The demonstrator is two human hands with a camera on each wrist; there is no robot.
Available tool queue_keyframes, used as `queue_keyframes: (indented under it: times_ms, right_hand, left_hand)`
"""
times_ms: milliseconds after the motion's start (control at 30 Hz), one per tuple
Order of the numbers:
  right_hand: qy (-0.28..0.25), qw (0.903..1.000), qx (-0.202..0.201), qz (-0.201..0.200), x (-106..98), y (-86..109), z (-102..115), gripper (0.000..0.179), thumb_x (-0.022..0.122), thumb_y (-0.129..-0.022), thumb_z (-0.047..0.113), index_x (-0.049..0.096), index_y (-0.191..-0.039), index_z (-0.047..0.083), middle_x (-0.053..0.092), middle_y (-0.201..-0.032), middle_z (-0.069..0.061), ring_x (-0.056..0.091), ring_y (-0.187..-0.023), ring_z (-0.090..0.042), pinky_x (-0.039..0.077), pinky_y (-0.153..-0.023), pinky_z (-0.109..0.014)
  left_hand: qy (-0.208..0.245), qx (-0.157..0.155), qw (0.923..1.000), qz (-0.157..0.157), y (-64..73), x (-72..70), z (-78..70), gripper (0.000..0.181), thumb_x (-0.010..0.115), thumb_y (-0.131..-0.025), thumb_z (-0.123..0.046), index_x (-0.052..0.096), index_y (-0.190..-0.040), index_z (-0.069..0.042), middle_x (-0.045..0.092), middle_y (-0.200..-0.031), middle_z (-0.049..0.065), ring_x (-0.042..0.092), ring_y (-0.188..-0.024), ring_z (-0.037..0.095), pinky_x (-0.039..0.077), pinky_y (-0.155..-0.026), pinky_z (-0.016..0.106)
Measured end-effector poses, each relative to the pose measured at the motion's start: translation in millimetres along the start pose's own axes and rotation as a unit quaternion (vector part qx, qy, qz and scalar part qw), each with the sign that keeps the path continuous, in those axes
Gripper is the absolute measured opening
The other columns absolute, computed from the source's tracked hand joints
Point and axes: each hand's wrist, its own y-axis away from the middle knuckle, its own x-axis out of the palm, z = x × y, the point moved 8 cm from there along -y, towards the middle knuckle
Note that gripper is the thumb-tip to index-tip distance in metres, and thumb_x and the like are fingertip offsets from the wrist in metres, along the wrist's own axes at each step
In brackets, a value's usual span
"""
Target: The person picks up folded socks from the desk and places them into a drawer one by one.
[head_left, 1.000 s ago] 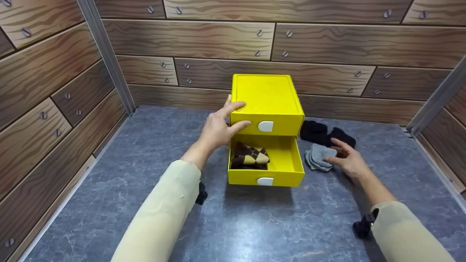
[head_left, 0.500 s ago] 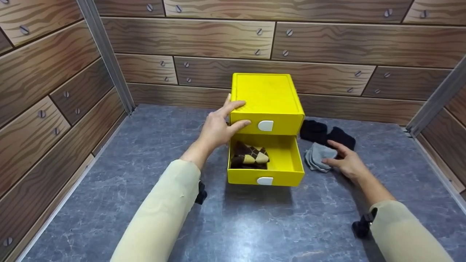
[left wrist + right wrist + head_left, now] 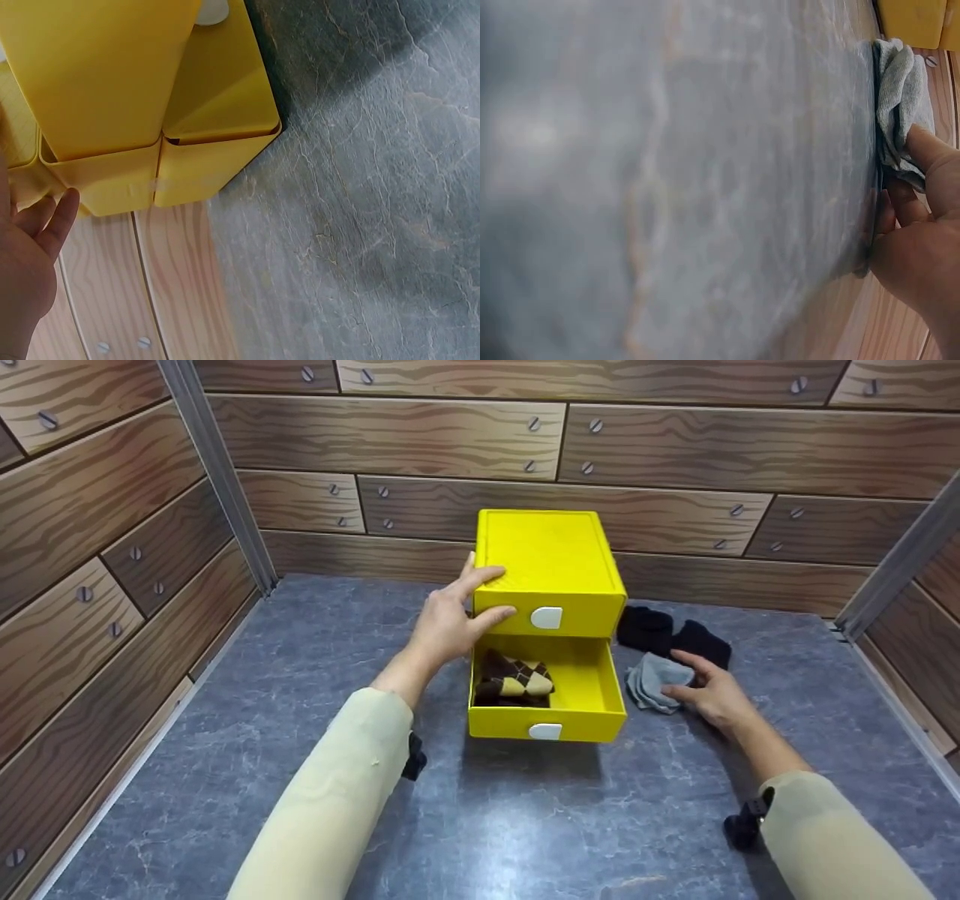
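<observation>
A yellow two-drawer unit (image 3: 551, 551) stands near the back wall in the head view. Its lower drawer (image 3: 547, 725) is pulled out, with folded brown argyle socks (image 3: 517, 679) lying at the left inside. My left hand (image 3: 446, 622) rests on the unit's left front corner, one finger on top and the thumb against the upper drawer's front. In the left wrist view, other fingers (image 3: 64, 221) touch its side. On the right, my right hand (image 3: 716, 697) pinches folded grey socks (image 3: 658, 681), thumb on their face and fingers partly hidden behind; they lie on the table.
Folded black socks (image 3: 645, 628) lie just behind the grey ones, right of the unit. Wood-patterned walls (image 3: 420, 442) enclose the back and both sides of the grey marbled tabletop (image 3: 300, 660). White tabs (image 3: 546, 618) mark both drawer fronts.
My right hand has shifted slightly left, its thumb and fingers closing in on the grey socks. The left hand and the drawer unit stay in place.
</observation>
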Motion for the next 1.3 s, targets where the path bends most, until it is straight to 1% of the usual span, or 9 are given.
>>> queue_keyframes:
  times_ms: [133,267,400,567,800,933,1033,1167,1300]
  right_hand:
    - [-0.023,0.9994,-0.011,-0.023,-2,2.3,2,0.079,0.081,-0.096,0.012,0.039,-0.163,0.003,0.059,-0.092,-0.002,0.053,-0.074,-0.008,0.047,-0.064,-0.023]
    - [-0.044,0.9977,-0.024,-0.046,-4,4.4,4,0.08,0.082,-0.094,0.008,0.041,-0.161,0.002,0.067,-0.115,-0.015,0.058,-0.086,-0.005,0.051,-0.07,-0.02]
    - [-0.065,0.9952,-0.038,-0.062,-8,7.0,6,0.08,0.083,-0.093,0.006,0.04,-0.161,0.001,0.067,-0.124,-0.022,0.062,-0.092,-0.002,0.055,-0.073,-0.02]
    - [-0.116,0.9894,-0.049,-0.072,-15,11.1,11,0.076,0.081,-0.092,-0.002,0.038,-0.154,-0.002,0.073,-0.099,-0.006,0.065,-0.08,-0.001,0.055,-0.065,-0.021]
    - [-0.168,0.9785,-0.066,-0.1,-26,19.2,32,0.052,0.078,-0.09,-0.011,0.033,-0.113,0.0,0.067,-0.079,0.008,0.064,-0.076,0.001,0.054,-0.062,-0.018]
    - [-0.151,0.9771,-0.104,-0.108,-31,27.7,51,0.043,0.08,-0.089,-0.011,0.04,-0.103,-0.008,0.061,-0.076,0.008,0.059,-0.071,0.0,0.051,-0.059,-0.019]
    - [-0.11,0.9795,-0.13,-0.108,-36,35.7,70,0.03,0.081,-0.091,-0.004,0.054,-0.103,-0.011,0.063,-0.08,0.008,0.057,-0.071,-0.002,0.05,-0.061,-0.019]
    - [-0.055,0.9818,-0.151,-0.1,-39,49.0,101,0.022,0.081,-0.096,0.009,0.071,-0.11,-0.005,0.067,-0.089,0.006,0.057,-0.074,-0.005,0.049,-0.062,-0.018]
    - [-0.043,0.981,-0.17,-0.083,-38,62.9,130,0.027,0.079,-0.099,0.014,0.074,-0.121,-0.002,0.069,-0.091,0.002,0.057,-0.071,-0.007,0.047,-0.059,-0.02]
  left_hand:
    - [-0.001,0.0,1.0,0.001,-0.4,0.3,-0.3,0.065,0.074,-0.097,-0.052,0.055,-0.156,-0.033,0.022,-0.174,0.002,0.041,-0.152,0.03,0.038,-0.121,0.044]
    - [0.0,-0.006,1.0,0.003,0.0,0.8,0.6,0.066,0.074,-0.096,-0.052,0.054,-0.157,-0.033,0.021,-0.174,0.001,0.041,-0.152,0.029,0.039,-0.12,0.044]
    - [0.001,-0.011,0.9999,0.003,0.6,1.6,1.9,0.066,0.074,-0.097,-0.051,0.054,-0.157,-0.033,0.02,-0.174,-0.002,0.041,-0.152,0.028,0.039,-0.12,0.043]
    - [0.001,-0.005,1.0,0.001,0.5,2.0,1.6,0.066,0.074,-0.097,-0.052,0.055,-0.157,-0.032,0.022,-0.174,0.003,0.043,-0.151,0.03,0.04,-0.12,0.044]
    - [0.008,-0.009,0.9999,0.003,0.4,1.9,1.0,0.065,0.074,-0.097,-0.051,0.054,-0.157,-0.034,0.019,-0.174,-0.001,0.043,-0.151,0.027,0.04,-0.119,0.042]
    - [0.011,-0.007,0.9999,0.002,0.6,2.2,1.1,0.065,0.074,-0.097,-0.049,0.054,-0.157,-0.033,0.02,-0.175,0.002,0.041,-0.152,0.027,0.04,-0.12,0.041]
    - [0.012,-0.006,0.9999,0.001,0.5,2.2,1.1,0.065,0.074,-0.097,-0.05,0.054,-0.157,-0.033,0.02,-0.175,0.002,0.042,-0.152,0.027,0.04,-0.12,0.041]
    - [0.01,-0.003,0.9999,-0.001,0.4,1.4,0.6,0.065,0.074,-0.097,-0.05,0.055,-0.156,-0.033,0.021,-0.174,0.001,0.043,-0.151,0.027,0.04,-0.12,0.042]
    - [0.008,0.0,1.0,0.0,0.9,1.0,-0.5,0.065,0.074,-0.097,-0.05,0.055,-0.157,-0.032,0.02,-0.174,0.001,0.047,-0.148,0.029,0.043,-0.117,0.042]
